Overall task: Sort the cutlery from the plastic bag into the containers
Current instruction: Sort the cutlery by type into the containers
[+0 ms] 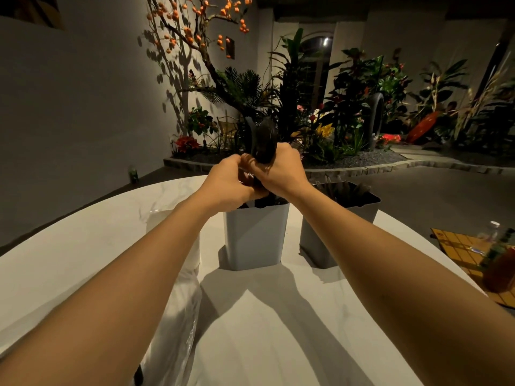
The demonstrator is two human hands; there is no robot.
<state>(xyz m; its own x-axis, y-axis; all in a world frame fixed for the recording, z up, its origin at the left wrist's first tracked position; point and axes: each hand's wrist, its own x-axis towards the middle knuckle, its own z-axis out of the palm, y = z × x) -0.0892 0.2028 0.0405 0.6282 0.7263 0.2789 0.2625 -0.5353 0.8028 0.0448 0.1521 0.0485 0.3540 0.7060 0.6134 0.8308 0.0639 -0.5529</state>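
1. Head view, nearest: a clear bag [172,316] lies crumpled on the white table [278,330], partly under the left forearm.
2. Past it, a grey container [255,235] stands upright on the table, with dark pieces showing at its rim.
3. Just above that container the two hands meet. The right hand [278,174] has its fingers wrapped tight round a bundle of black cutlery [263,137], whose ends stick up above the fist. The left hand [225,179] touches the right one, fingers curled onto the bundle's lower part.
4. To the right, a second container [315,243] stands apart from the first, with handles [345,188] poking out.
5. At the table's right edge lies a yellow mat [457,246].
6. Farthest, plants [348,107] fill a stone-edged bed.
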